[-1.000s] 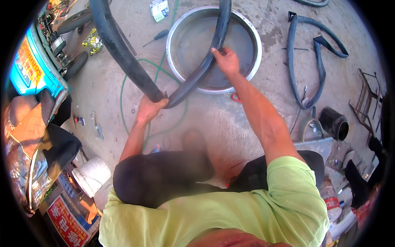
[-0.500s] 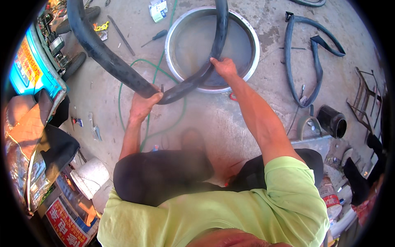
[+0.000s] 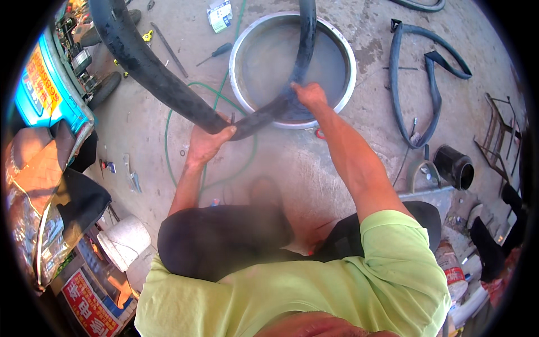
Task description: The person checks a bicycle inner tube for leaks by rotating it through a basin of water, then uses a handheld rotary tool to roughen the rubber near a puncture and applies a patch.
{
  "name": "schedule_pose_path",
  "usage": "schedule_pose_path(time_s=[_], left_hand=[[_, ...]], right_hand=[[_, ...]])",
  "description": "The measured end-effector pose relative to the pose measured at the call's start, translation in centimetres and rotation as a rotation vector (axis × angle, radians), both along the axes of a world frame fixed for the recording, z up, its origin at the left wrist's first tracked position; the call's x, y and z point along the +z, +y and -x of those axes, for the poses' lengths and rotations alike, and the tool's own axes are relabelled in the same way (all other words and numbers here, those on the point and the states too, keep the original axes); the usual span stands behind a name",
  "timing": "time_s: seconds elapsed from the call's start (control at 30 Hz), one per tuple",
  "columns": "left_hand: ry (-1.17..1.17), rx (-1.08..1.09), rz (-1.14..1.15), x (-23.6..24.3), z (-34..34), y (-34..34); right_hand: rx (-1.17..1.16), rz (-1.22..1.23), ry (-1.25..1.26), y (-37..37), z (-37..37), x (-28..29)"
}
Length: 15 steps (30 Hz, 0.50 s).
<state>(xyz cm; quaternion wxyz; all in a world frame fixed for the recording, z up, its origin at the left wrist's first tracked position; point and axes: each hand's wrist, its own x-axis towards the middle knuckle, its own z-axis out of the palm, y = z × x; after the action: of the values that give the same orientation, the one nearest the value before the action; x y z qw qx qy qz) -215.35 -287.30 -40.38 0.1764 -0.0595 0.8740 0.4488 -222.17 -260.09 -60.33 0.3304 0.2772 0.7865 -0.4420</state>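
Concrete floor (image 3: 314, 168) | both hands — left hand (image 3: 206, 144), right hand (image 3: 309, 96) — grip black inner tube (image 3: 163, 84) | white-blue box (image 3: 219, 14) beyond

Lime-green short-sleeved shirt, black trousers, bare forearms

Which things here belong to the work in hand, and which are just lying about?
In hand:
left hand
right hand
black inner tube
metal basin

Lying about:
spare tube
screwdriver
green hose
white bucket

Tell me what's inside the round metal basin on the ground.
The metal basin shows a grey, wet-looking bottom, with the black inner tube dipping into its near side by the right hand. The tube covers the bottom beneath it.
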Motion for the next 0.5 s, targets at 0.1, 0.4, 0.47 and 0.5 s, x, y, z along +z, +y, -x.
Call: schedule_pose_path(time_s=[0.1, 0.4, 0.47, 0.5], left_hand=[[0.007, 0.006, -0.006, -0.1, -0.1, 0.1], [0.015, -0.017, 0.036, -0.1, 0.3, 0.3], [0.014, -0.006, 0.037, -0.4, 0.2, 0.1], [0.018, 0.000, 0.034, -0.5, 0.2, -0.1]], right_hand=[[-0.011, -0.008, -0.007, -0.1, 0.0, 0.2], [0.035, 0.057, 0.082, 0.1, 0.0, -3.4], [0.079, 0.064, 0.051, 0.3, 0.4, -3.3], [0.100, 0.066, 0.037, 0.5, 0.6, -3.0]])
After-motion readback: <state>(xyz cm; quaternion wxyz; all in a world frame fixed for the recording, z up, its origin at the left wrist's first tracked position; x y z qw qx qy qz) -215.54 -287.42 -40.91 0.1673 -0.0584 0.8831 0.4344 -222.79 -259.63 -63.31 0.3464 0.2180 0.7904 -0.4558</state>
